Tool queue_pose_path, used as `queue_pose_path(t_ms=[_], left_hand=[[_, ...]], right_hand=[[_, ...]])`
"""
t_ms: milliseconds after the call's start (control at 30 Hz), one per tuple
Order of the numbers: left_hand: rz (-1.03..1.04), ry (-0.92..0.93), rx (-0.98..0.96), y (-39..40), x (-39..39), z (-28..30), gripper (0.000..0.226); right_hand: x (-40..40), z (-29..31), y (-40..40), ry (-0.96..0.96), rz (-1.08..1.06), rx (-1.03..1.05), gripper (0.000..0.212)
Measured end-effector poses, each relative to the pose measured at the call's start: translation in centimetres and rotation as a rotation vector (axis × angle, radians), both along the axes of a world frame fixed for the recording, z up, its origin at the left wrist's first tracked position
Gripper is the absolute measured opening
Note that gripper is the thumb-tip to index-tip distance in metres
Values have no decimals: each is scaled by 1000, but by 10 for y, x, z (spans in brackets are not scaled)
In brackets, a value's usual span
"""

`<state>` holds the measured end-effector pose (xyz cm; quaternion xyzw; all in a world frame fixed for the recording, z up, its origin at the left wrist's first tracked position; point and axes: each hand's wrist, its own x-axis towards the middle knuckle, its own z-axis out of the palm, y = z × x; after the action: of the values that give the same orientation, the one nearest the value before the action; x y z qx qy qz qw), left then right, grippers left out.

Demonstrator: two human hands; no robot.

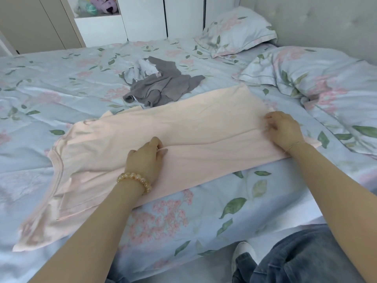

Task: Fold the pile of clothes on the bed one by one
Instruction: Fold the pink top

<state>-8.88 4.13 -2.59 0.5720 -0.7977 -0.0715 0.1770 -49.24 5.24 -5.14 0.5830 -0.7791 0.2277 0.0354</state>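
A pale pink garment (183,129) is laid flat across the near part of the bed (61,78), running from lower left to upper right, with its neckline end at the left and its far end near the pillows. A fold line is seen along its length. The left hand (145,158) is placed on the middle of the garment, its fingers curled and a fold of the pink cloth pinched between thumb and fingers; a beaded bracelet (135,180) is worn on that wrist. The right hand (283,128) is placed at the garment's right end, fingers curled into the cloth and gripping its edge; a thin bracelet (295,144) is noted at that wrist. A crumpled grey garment (163,84) with a pale piece on top is observed beyond the pink one, just beside its far edge. Two floral pillows (236,31) are recorded at the head of the bed, right
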Motion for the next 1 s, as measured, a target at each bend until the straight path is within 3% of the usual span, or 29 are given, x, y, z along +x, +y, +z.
queue_pose_path(t_ms=[100, 333, 433, 533, 633, 700, 767, 833, 1000], left_hand=[[10, -42, 65, -1, 1, -6, 14], [-8, -31, 9, -4, 0, -11, 15], [20, -90, 7, -5, -3, -15, 17], [76, -183, -143, 1, -12, -19, 21], [-114, -119, -312, 14, -35, -16, 35], [-276, -149, -181, 23, -51, -15, 55], [-336, -257, 7, 27, -58, -24, 78], [-353, -339, 97, 25, -58, -36, 88], [-349, -380, 137, 23, -57, -36, 93]], right_hand=[[-7, -1, -4, -15, -25, 82, 24], [-19, 3, -10, 92, -143, -117, 17], [-19, 1, -16, 100, -122, -69, 16], [-12, -4, -13, 45, -127, 33, 24], [9, 3, -5, 75, 79, -7, 45], [35, 5, 5, 10, 346, 122, 51], [50, -2, 12, 3, 465, 298, 62], [41, -6, 15, 21, 414, 396, 71], [-26, -3, 29, 36, 194, 437, 61]])
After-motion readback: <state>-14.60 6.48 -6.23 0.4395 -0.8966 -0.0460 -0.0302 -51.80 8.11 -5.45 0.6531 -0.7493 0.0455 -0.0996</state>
